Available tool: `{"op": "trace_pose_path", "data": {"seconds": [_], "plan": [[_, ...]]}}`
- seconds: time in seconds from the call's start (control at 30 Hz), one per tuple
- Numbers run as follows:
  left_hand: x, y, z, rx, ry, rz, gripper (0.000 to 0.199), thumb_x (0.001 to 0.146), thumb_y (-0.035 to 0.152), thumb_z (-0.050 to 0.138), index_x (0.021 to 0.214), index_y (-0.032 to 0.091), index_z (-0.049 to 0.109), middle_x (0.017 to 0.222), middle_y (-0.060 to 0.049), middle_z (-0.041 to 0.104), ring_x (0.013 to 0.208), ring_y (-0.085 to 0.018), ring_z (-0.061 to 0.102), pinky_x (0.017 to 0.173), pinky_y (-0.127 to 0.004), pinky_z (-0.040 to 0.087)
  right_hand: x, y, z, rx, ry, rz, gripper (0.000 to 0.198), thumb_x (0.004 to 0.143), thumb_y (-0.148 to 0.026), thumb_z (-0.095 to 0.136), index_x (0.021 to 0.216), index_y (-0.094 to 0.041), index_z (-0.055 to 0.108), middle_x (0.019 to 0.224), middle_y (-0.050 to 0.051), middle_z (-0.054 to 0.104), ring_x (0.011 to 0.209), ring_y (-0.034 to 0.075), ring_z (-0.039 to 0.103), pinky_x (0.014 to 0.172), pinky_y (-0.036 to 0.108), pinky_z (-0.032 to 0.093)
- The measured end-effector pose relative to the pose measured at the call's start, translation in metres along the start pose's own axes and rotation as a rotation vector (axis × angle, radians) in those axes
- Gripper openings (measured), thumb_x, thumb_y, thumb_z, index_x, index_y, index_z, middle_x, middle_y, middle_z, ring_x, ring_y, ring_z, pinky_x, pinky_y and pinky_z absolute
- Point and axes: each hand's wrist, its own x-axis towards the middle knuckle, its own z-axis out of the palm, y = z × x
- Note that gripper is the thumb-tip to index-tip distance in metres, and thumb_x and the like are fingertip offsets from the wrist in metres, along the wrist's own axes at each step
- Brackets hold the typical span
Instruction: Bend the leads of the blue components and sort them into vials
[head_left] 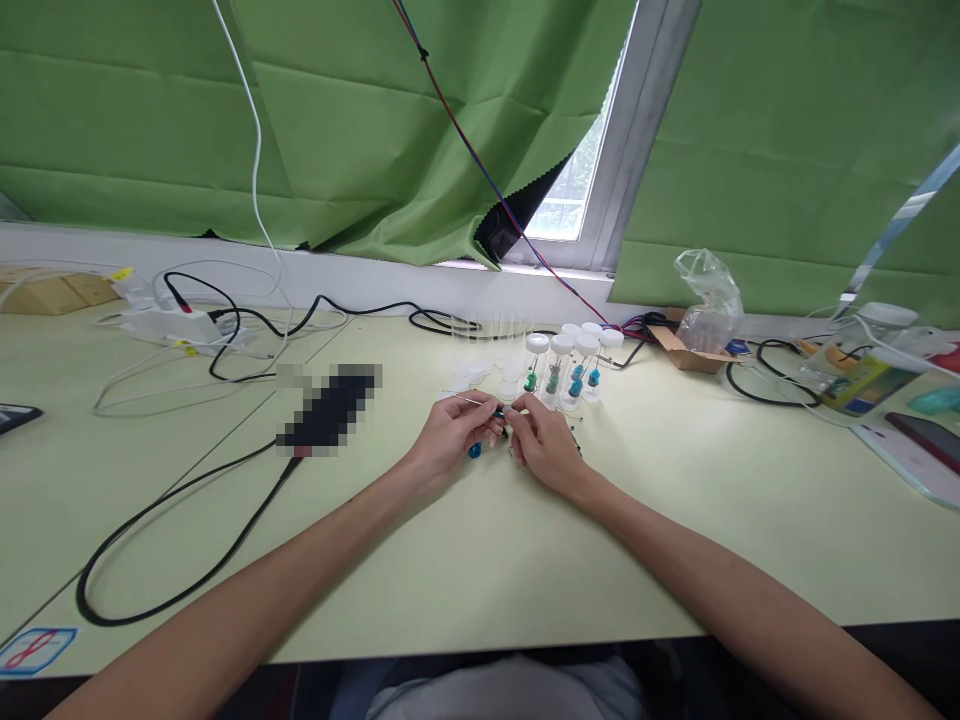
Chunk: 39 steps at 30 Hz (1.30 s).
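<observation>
Near the middle of the table, my left hand (pixel 448 436) and my right hand (pixel 547 442) meet, fingers pinched. Between their fingertips is a small dark-blue piece (pixel 498 412), mostly covered by the fingers. A thin metal wire (pixel 466 399) sticks out to the left above my left hand. Below the fingers, another shiny blue piece (pixel 475 450) rests on the table. Just behind my right hand stand several clear tubes with white caps (pixel 561 345), with green, grey and blue pieces on thin wires inside. Uncapped clear tubes (pixel 486 350) stand behind my left hand.
On the left lie a blurred-out dark device (pixel 330 408) with a looping black cable (pixel 94 540) and a white power strip (pixel 180 325). An open cardboard box (pixel 694 350) holds clear plastic at the back right. Phones (pixel 926 445) lie at the far right. Green curtains hang behind.
</observation>
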Motion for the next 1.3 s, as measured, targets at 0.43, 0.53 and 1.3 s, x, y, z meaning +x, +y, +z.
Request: {"op": "trace_pose_path", "data": {"seconds": [0.43, 0.53, 1.3], "plan": [[-0.002, 0.002, 0.002, -0.017, 0.032, -0.037, 0.031, 0.065, 0.034, 0.086, 0.078, 0.012, 0.067, 0.066, -0.004, 0.067, 0.060, -0.011, 0.059, 0.057, -0.022, 0.047, 0.000, -0.001, 0.000, 0.011, 0.015, -0.005, 0.025, 0.098, -0.040, 0.042, 0.081, -0.023, 0.047, 0.048, -0.007, 0.049, 0.043, 0.012, 0.046, 0.053, 0.025, 0.037], [-0.002, 0.002, 0.003, -0.038, 0.043, -0.048, 0.029, 0.066, 0.032, 0.085, 0.077, 0.012, 0.067, 0.067, -0.004, 0.066, 0.061, -0.011, 0.059, 0.058, -0.023, 0.047, 0.000, -0.001, 0.000, 0.012, 0.024, -0.009, 0.025, 0.098, -0.041, 0.043, 0.081, -0.022, 0.048, 0.048, -0.007, 0.049, 0.042, 0.011, 0.045, 0.053, 0.025, 0.037], [0.000, 0.014, -0.006, 0.508, 0.169, 0.124, 0.034, 0.076, 0.048, 0.073, 0.081, 0.015, 0.069, 0.074, -0.005, 0.064, 0.059, -0.013, 0.056, 0.058, -0.030, 0.048, 0.000, 0.003, 0.000, -0.091, 0.197, -0.084, 0.023, 0.096, -0.041, 0.051, 0.098, -0.020, 0.060, 0.049, -0.008, 0.048, 0.044, 0.011, 0.042, 0.051, 0.024, 0.034]]}}
